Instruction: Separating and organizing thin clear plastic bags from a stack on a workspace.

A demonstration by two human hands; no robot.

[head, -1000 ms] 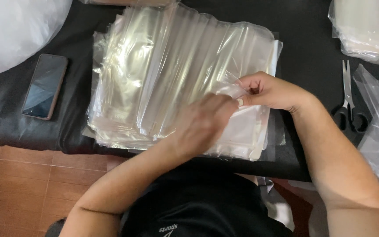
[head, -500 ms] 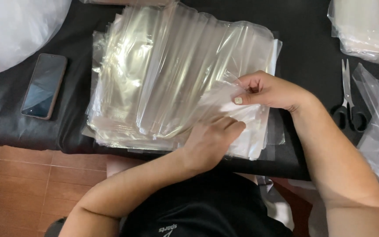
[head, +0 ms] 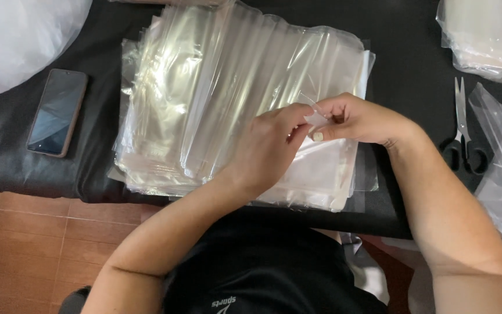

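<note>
both my forearms are bare from elbow to wrist, with no sleeves, watch, bracelet or rings showing. my left grip (head: 265, 148) and my right grip (head: 355, 119) wear no gloves. the thumbnail on my right grip is painted a pale, creamy colour. i wear a black top with a small white logo and short white lettering printed near its lower edge, seen upside down from above.

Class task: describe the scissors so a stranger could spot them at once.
Start at the black table and go right of the big stack of clear plastic bags. The scissors lie beyond the right hand, blades pointing away: the only metal tool, with black handles.
</note>
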